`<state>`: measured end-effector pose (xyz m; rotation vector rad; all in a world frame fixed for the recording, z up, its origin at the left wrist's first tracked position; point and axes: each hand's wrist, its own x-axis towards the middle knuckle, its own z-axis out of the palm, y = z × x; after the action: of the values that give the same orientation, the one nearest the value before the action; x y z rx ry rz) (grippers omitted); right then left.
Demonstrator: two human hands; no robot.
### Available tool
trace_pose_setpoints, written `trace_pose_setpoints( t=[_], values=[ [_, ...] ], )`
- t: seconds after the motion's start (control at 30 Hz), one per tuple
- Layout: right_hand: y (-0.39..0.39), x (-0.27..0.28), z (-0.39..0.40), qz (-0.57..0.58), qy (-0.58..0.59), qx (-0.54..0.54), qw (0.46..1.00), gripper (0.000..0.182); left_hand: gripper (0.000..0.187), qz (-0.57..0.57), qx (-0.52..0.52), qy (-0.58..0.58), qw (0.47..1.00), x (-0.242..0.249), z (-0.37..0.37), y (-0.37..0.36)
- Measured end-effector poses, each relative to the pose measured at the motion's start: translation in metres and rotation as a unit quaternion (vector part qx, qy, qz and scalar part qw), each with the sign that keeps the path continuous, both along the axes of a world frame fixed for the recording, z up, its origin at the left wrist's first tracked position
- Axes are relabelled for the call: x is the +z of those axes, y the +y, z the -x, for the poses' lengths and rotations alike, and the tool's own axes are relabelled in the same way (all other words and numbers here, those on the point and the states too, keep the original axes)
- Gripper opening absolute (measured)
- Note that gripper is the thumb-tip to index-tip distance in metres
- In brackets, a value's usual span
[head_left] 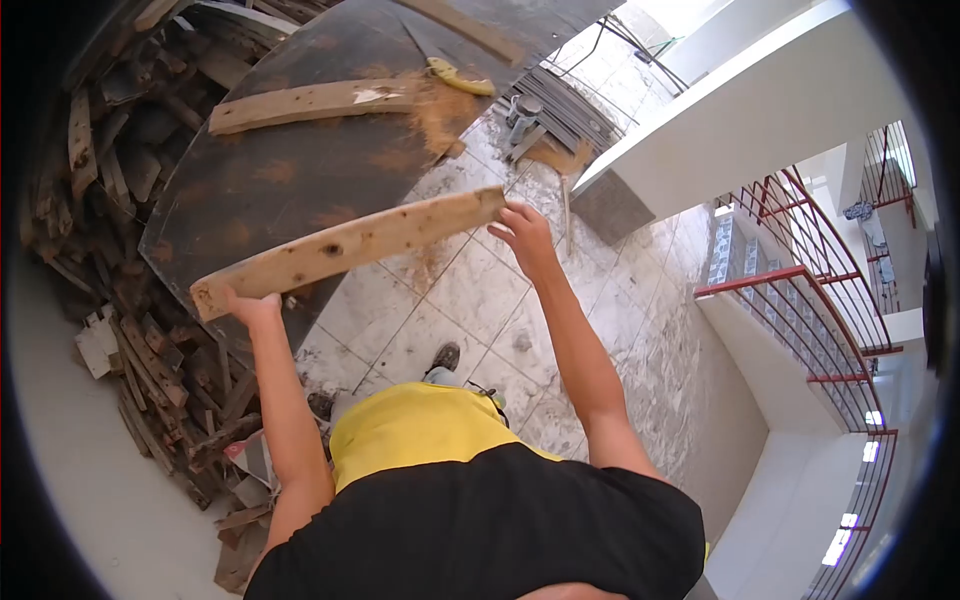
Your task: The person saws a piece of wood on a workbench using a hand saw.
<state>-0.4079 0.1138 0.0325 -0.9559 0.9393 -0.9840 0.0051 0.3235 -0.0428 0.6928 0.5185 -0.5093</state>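
Observation:
A long wooden plank (350,245) with knots and small dark holes is held up level in front of me. My left hand (252,307) is closed round its left end. At the right end, the fingers of my right hand (523,235) are on the plank's end and lower edge. Behind it, a second wooden piece (310,106) lies on the dark board surface (250,180), beside a patch of sawdust. A yellow-handled saw (460,77) rests near the sawdust.
Scrap wood (150,370) is heaped along the left. Another plank (465,30) lies at the top of the board. A metal can (523,110) stands by stacked dark strips (570,110). A low white wall (740,100) and red railings (790,290) are right.

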Motion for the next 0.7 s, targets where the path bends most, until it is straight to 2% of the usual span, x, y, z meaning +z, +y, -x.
trace_pose_setpoints(
  t=[0.03,0.1,0.13,0.2,0.23,0.27,0.33,0.43,0.53,0.57,0.6,0.67,0.7],
  values=[
    [-0.034,-0.009,0.0,0.005,-0.003,0.006,1.0,0.025,0.066,-0.016,-0.029,0.005,0.999,-0.002,0.006,-0.02],
    [-0.099,-0.032,0.004,0.031,0.142,-0.006,0.989,0.025,0.065,-0.009,-0.089,0.022,0.996,-0.009,0.014,-0.045],
    [-0.126,-0.039,0.006,0.035,0.143,0.007,0.989,0.025,0.065,-0.007,-0.076,0.022,0.997,-0.021,0.01,-0.052],
    [-0.174,-0.05,0.001,0.035,0.172,0.025,0.984,0.029,0.073,-0.069,-0.212,0.036,0.974,-0.045,-0.009,-0.061],
    [-0.195,-0.056,-0.001,0.039,0.184,0.041,0.981,0.03,0.067,-0.11,-0.249,-0.001,0.962,-0.044,-0.012,-0.062],
    [-0.212,-0.065,-0.007,0.039,0.182,0.051,0.981,0.03,0.067,-0.113,-0.24,-0.002,0.964,-0.044,-0.016,-0.064],
    [-0.237,-0.072,-0.022,0.033,0.226,0.042,0.973,0.031,0.051,-0.196,-0.314,-0.086,0.925,-0.042,-0.032,-0.078],
    [-0.263,-0.086,-0.045,0.046,0.216,0.034,0.975,0.03,0.041,-0.205,-0.319,-0.127,0.916,-0.044,-0.063,-0.111],
    [-0.282,-0.091,-0.062,0.072,0.222,0.032,0.972,0.033,0.044,-0.255,-0.352,-0.151,0.888,-0.028,-0.088,-0.141],
    [-0.285,-0.084,-0.065,0.071,0.241,0.026,0.968,0.036,0.045,-0.309,-0.383,-0.169,0.854,-0.012,-0.088,-0.147],
    [-0.289,-0.081,-0.063,0.08,0.239,0.031,0.967,0.04,0.045,-0.315,-0.376,-0.157,0.857,-0.002,-0.097,-0.149],
    [-0.323,-0.122,-0.047,0.273,0.358,-0.009,0.893,0.042,0.054,-0.391,-0.582,-0.192,0.687,0.019,-0.122,-0.148],
    [-0.315,-0.099,-0.048,0.37,0.445,-0.033,0.815,0.037,0.061,-0.479,-0.578,-0.256,0.609,0.034,-0.127,-0.153]
  ],
)
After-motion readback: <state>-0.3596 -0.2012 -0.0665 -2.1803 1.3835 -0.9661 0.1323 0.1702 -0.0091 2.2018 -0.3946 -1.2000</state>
